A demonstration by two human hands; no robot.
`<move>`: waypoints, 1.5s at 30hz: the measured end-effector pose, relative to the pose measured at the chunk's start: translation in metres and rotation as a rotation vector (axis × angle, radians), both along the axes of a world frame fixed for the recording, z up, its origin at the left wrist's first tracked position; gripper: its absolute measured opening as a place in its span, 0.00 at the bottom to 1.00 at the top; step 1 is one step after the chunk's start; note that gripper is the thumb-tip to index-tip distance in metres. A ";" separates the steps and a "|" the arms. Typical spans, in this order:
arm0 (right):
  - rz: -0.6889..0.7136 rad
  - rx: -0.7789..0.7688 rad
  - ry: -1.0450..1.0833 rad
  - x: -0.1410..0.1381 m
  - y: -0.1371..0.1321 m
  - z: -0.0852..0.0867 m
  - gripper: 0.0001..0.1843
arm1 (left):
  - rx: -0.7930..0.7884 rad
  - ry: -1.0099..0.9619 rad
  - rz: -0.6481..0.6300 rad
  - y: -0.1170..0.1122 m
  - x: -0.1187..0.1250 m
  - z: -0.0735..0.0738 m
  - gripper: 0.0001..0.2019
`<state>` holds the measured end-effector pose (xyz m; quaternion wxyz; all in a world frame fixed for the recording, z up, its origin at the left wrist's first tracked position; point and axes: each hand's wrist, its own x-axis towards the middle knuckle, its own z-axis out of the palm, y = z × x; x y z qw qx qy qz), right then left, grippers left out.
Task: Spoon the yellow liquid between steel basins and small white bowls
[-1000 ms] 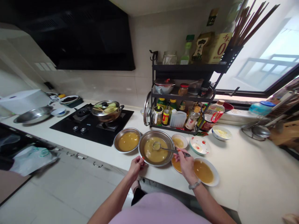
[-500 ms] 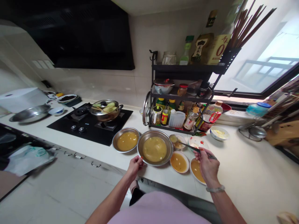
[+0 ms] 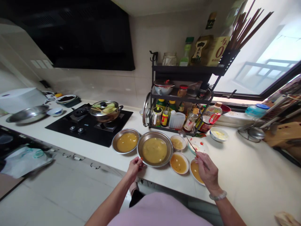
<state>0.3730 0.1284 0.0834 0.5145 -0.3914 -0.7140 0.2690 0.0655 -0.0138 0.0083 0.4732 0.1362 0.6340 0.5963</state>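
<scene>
My left hand (image 3: 135,167) pinches the near-left rim of a large metal bowl (image 3: 139,145) holding yellowish-brown liquid. In my right hand (image 3: 208,172) is the dark handle of a ladle (image 3: 182,134). Its head is at the far right edge of a small white bowl (image 3: 184,147) with cloudy yellow liquid; whether it touches the rim I cannot tell. A second metal bowl (image 3: 113,145) of similar liquid stands left of the large one. Nearer me are a white bowl (image 3: 187,164) of orange-brown liquid with pale bits and another white bowl (image 3: 199,182), partly behind my right hand.
Behind the bowls stands a black rack (image 3: 169,128) of bottles and jars. A lidded pot (image 3: 107,117) sits on the black stove (image 3: 63,128) to the left. A white bowl with red pattern (image 3: 203,146) and a bowl of pale yellow pieces (image 3: 213,138) are to the right.
The ladle head has moved from over the small white bowl to its far right edge, and its handle is now steeper. My left hand stays on the large bowl's rim.
</scene>
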 end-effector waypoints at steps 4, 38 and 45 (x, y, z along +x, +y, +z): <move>0.057 -0.101 0.012 -0.020 -0.012 -0.004 0.14 | 0.000 0.001 0.000 0.000 0.000 0.001 0.24; -0.040 -0.676 0.537 -0.055 -0.019 0.000 0.19 | 0.012 -0.001 0.002 0.001 0.001 0.002 0.24; -0.185 -0.568 0.623 -0.027 0.007 0.014 0.18 | 0.006 0.003 0.008 0.001 0.002 0.003 0.25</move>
